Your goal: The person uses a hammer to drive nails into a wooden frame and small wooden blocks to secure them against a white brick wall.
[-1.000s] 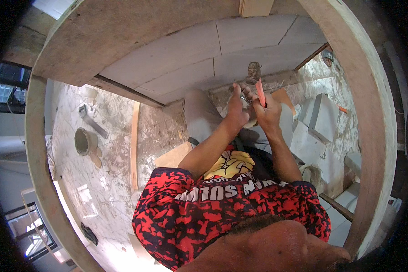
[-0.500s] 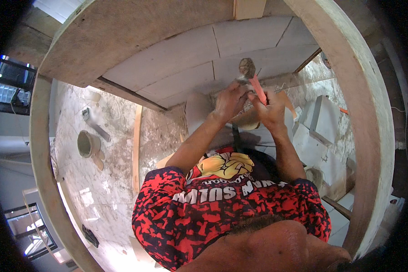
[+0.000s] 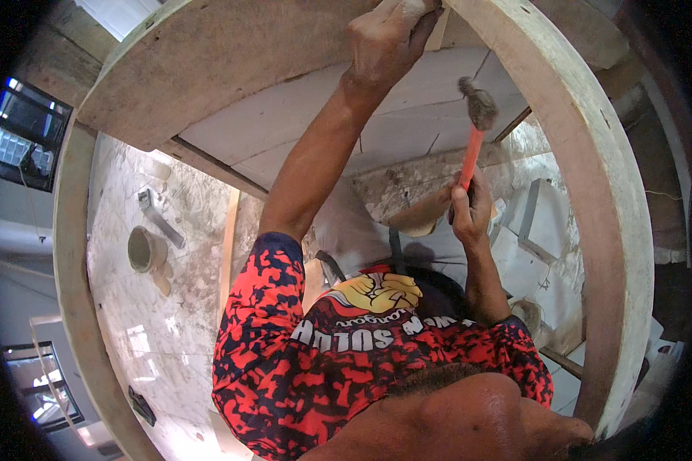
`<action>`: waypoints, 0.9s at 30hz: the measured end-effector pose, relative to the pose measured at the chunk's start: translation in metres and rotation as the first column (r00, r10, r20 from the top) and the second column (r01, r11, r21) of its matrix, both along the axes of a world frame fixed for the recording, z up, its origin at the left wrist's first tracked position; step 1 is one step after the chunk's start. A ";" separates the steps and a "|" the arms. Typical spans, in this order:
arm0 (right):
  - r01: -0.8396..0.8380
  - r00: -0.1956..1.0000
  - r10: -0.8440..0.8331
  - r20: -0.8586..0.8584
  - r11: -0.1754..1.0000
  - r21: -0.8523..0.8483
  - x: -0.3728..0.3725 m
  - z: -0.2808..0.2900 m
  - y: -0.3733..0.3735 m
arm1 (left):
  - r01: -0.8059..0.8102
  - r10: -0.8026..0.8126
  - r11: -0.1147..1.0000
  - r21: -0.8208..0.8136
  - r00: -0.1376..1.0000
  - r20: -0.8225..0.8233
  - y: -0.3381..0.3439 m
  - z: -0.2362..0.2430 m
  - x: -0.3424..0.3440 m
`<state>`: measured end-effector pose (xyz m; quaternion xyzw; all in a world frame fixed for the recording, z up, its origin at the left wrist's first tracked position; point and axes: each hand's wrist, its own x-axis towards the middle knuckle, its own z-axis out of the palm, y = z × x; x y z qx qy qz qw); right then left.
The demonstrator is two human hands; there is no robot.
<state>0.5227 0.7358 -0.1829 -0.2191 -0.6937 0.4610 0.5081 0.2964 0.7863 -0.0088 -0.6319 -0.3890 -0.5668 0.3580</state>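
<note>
My right hand (image 3: 473, 209) is wrapped round the red handle of a hammer (image 3: 472, 154). The hammer stands upright, its grey, dirt-caked head raised in front of the white tiled face (image 3: 415, 107). High at the top edge, my left hand (image 3: 384, 46) is closed with curled fingers against the curved wooden frame (image 3: 254, 61), beside a pale wood strip (image 3: 439, 32). Whatever its fingertips hold is hidden from view.
Wooden frame pieces (image 3: 619, 192) arch round both sides of me. On the marbled, dirty floor to the left are a round bucket (image 3: 148, 250), a grey-handled tool (image 3: 160, 215) and a long wooden batten (image 3: 230, 238). A grey-edged slab (image 3: 544, 219) lies at right.
My left hand has gone from beside the hammer up to the wooden frame at the top. My right hand has moved right and lower, the hammer now upright in it.
</note>
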 end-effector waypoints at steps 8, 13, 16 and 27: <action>-0.100 0.994 0.102 -0.035 0.993 0.062 -0.012 -0.016 0.017 | -0.082 0.087 0.995 0.051 0.991 -0.106 0.006 0.003 -0.006; 0.009 0.951 0.044 -0.305 0.986 0.169 -0.039 -0.018 0.037 | -0.100 0.107 0.994 0.051 0.985 -0.137 0.008 0.005 -0.007; -0.006 0.986 0.014 -0.165 0.999 0.052 -0.045 -0.007 0.047 | -0.026 0.027 1.000 0.008 0.990 -0.137 0.007 0.004 -0.012; -0.119 0.928 0.138 -0.346 0.990 0.075 -0.072 -0.024 0.096 | 0.082 -0.068 0.994 0.073 0.983 -0.172 0.022 0.007 -0.015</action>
